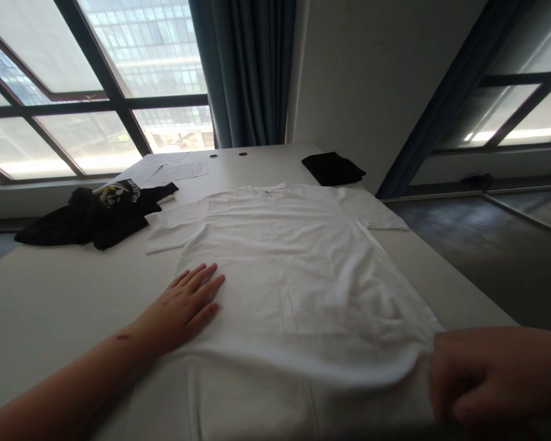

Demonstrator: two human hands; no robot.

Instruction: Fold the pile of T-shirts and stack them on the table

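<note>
A white T-shirt (266, 263) lies spread out on the white table, its collar toward the far side and a sleeve out to each side. Its lower part hangs over the table's near edge, with soft wrinkles on the right half. My left hand (190, 303) rests flat on the shirt's left side, fingers spread. At the lower right, my right hand (463, 370) is closed on the right edge of the shirt near the hem. The right hand is slightly blurred, and the cloth inside its fingers is hidden.
A crumpled black garment with a print (105, 208) lies at the table's left edge. A folded black cloth (333, 168) sits at the far right. Paper sheets (179, 173) lie at the back of the table (37, 306), by the window and a dark blue curtain (248, 73).
</note>
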